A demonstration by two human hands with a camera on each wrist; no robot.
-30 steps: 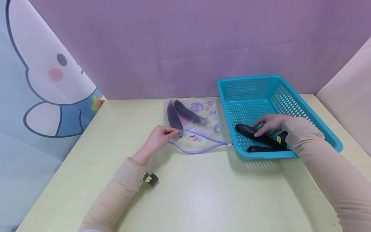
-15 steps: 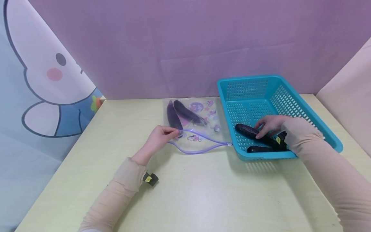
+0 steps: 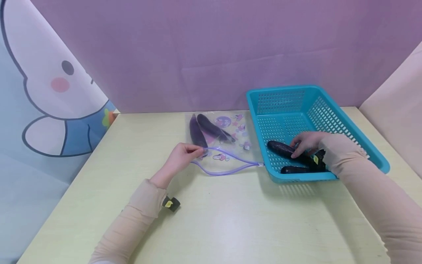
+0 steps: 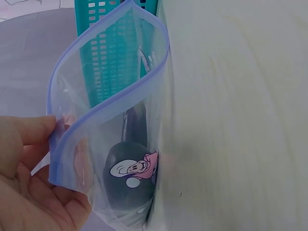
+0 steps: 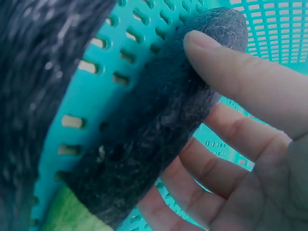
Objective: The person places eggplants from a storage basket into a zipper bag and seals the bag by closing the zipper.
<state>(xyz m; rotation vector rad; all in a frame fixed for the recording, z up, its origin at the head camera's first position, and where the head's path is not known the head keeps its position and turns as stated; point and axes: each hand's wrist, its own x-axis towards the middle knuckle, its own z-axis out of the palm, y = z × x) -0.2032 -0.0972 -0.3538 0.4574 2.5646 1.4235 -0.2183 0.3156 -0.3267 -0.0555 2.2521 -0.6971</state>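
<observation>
My left hand (image 3: 182,157) pinches the purple-rimmed mouth of a clear zip bag (image 3: 242,141) printed with cartoon figures. The mouth gapes toward me. Inside the bag lie two eggplants, one upright in view (image 3: 197,134) and one slanting (image 3: 214,128). In the left wrist view, the thumb and fingers hold one end of the bag's zip strip (image 4: 108,109). My right hand (image 3: 308,142) reaches into the teal basket (image 3: 280,91) and grips a dark eggplant (image 5: 144,130), thumb on one side and fingers on the other. Another eggplant (image 3: 293,169) lies nearer the basket's front wall.
The basket stands at the right of the pale table (image 3: 230,220), its left wall beside the bag. A purple backdrop (image 3: 197,55) rises behind the table's far edge. A cartoon-printed sheet (image 3: 43,183) hangs at the left and a pale one (image 3: 395,99) at the right.
The right hand has shifted very slightly on the eggplant. Left hand, bag and basket stay as they were.
</observation>
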